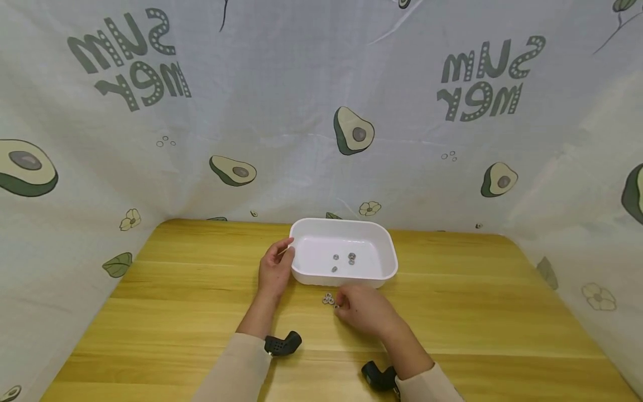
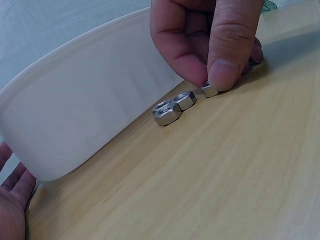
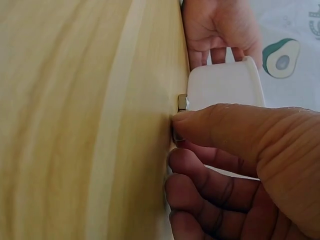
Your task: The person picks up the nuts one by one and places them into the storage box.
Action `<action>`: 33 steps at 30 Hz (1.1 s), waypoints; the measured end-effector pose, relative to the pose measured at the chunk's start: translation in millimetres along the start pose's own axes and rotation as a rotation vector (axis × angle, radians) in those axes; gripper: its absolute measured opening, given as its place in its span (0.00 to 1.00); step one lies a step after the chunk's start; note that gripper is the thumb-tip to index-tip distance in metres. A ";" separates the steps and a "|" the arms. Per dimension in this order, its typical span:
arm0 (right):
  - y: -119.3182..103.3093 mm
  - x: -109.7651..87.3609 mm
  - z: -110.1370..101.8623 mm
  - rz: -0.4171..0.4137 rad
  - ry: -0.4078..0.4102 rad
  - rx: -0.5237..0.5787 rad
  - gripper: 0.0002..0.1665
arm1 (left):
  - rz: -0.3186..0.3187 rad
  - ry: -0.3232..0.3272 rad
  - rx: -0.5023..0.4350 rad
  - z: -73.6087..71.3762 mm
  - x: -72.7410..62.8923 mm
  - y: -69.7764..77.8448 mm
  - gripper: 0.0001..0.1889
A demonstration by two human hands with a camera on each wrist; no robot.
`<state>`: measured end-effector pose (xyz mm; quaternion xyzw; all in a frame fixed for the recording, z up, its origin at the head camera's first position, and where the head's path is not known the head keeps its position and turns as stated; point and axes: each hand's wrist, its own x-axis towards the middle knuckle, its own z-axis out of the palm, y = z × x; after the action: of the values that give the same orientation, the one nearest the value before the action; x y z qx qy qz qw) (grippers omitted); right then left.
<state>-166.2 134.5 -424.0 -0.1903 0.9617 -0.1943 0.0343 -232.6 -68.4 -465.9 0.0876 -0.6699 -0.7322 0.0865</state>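
Note:
My right hand (image 1: 366,310) pinches a hex nut (image 2: 209,90) between thumb and forefinger, low against the wooden table, just in front of a white tray (image 1: 321,279). Three more hex nuts (image 2: 168,114) lie close together beside those fingertips, in the left wrist view. Inside the tray are several loose nuts (image 1: 352,255) on its floor. At the tray's left end, my left hand (image 1: 275,271) rests against the outer wall with its fingers extended. The right wrist view shows the pinched nut mostly covered by the thumb.
The tray stands near the back of the wooden table (image 1: 477,301). Behind and beside the table hangs a pale cloth (image 1: 296,111) printed with avocados. A black wrist device (image 1: 283,343) sits at the left cuff, and another (image 1: 378,376) at the right.

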 end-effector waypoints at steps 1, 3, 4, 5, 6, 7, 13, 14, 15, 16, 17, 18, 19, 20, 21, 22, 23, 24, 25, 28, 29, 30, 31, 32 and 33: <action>0.0 0.3 -0.1 0.000 0.000 -0.003 0.04 | -0.001 0.002 -0.002 0.1 0.0 0.6 0.17; -0.1 0.8 -0.1 0.005 -0.003 -0.008 0.04 | -0.001 0.004 -0.005 0.4 0.4 1.0 0.17; -0.1 1.0 -0.1 0.007 -0.003 -0.010 0.04 | -0.001 0.005 -0.005 0.3 0.8 1.0 0.17; -0.4 0.9 -0.3 0.008 -0.003 -0.012 0.05 | -0.002 0.005 -0.005 0.3 1.2 0.7 0.17; -0.6 0.8 -0.5 0.007 -0.004 -0.014 0.05 | -0.004 0.004 -0.004 0.4 1.3 0.8 0.17; -0.8 0.6 -0.8 0.007 -0.007 -0.012 0.06 | -0.003 0.004 -0.002 0.6 1.4 0.9 0.17; -3.3 -0.9 -6.0 0.029 -0.028 0.027 0.06 | -0.005 0.005 -0.001 0.7 0.3 1.5 0.17; -3.9 -1.3 -7.6 0.038 -0.030 0.037 0.05 | -0.008 0.003 -0.002 0.6 0.2 1.5 0.17; -4.6 -1.9 -9.2 0.047 -0.032 0.052 0.04 | -0.011 0.001 -0.002 0.6 0.1 1.6 0.17; -5.4 -2.5 -11.1 0.059 -0.035 0.070 0.04 | -0.012 0.000 -0.001 0.7 0.0 1.7 0.17; -6.0 -3.2 -12.6 0.069 -0.037 0.084 0.03 | -0.014 -0.001 -0.002 0.7 0.2 1.6 0.17; -6.8 -3.7 -14.6 0.073 -0.036 0.097 0.03 | -0.014 -0.003 -0.001 0.7 0.5 1.3 0.17; -7.4 -4.2 -16.5 0.078 -0.035 0.112 0.03 | -0.017 -0.004 -0.003 0.7 0.5 1.1 0.17; -8.0 -4.7 -18.3 0.082 -0.033 0.124 0.03 | -0.018 -0.004 -0.002 0.7 0.7 1.0 0.17; -8.6 -5.0 -19.9 0.084 -0.031 0.130 0.03 | -0.017 -0.002 -0.004 0.7 0.6 0.8 0.17; -9.0 -5.2 -21.4 0.085 -0.028 0.135 0.03 | -0.014 0.000 0.000 0.7 0.5 0.6 0.17; -9.3 -5.3 -22.8 0.088 -0.025 0.137 0.03 | -0.013 0.002 -0.002 0.6 0.5 0.2 0.17; -9.5 -5.3 -24.4 0.092 -0.021 0.136 0.03 | -0.012 0.004 -0.003 0.4 0.5 -0.2 0.17; -9.6 -5.4 -25.8 0.099 -0.017 0.140 0.03 | -0.011 0.005 -0.005 0.2 0.5 -0.6 0.17; -9.7 -5.9 -30.7 0.120 0.006 0.142 0.04 | 0.000 0.004 -0.005 0.2 0.5 -1.3 0.17; -9.6 -6.1 -32.7 0.126 0.019 0.140 0.04 | 0.001 0.002 -0.009 0.2 0.7 -1.5 0.18; -9.4 -6.5 -34.8 0.129 0.034 0.136 0.04 | 0.003 0.000 -0.009 0.4 0.7 -1.5 0.18; -9.3 -7.1 -37.0 0.133 0.048 0.135 0.04 | 0.006 -0.001 -0.008 0.5 0.5 -1.3 0.18; -8.9 -7.8 -39.1 0.135 0.063 0.132 0.05 | 0.007 -0.002 -0.007 0.5 0.5 -1.3 0.18; -8.6 -8.5 -41.4 0.135 0.078 0.130 0.05 | 0.008 -0.003 -0.006 0.4 0.3 -1.3 0.18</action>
<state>-161.1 145.3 -382.6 -0.1145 0.9583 -0.2609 0.0222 -232.9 -68.0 -467.2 0.0838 -0.6681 -0.7340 0.0888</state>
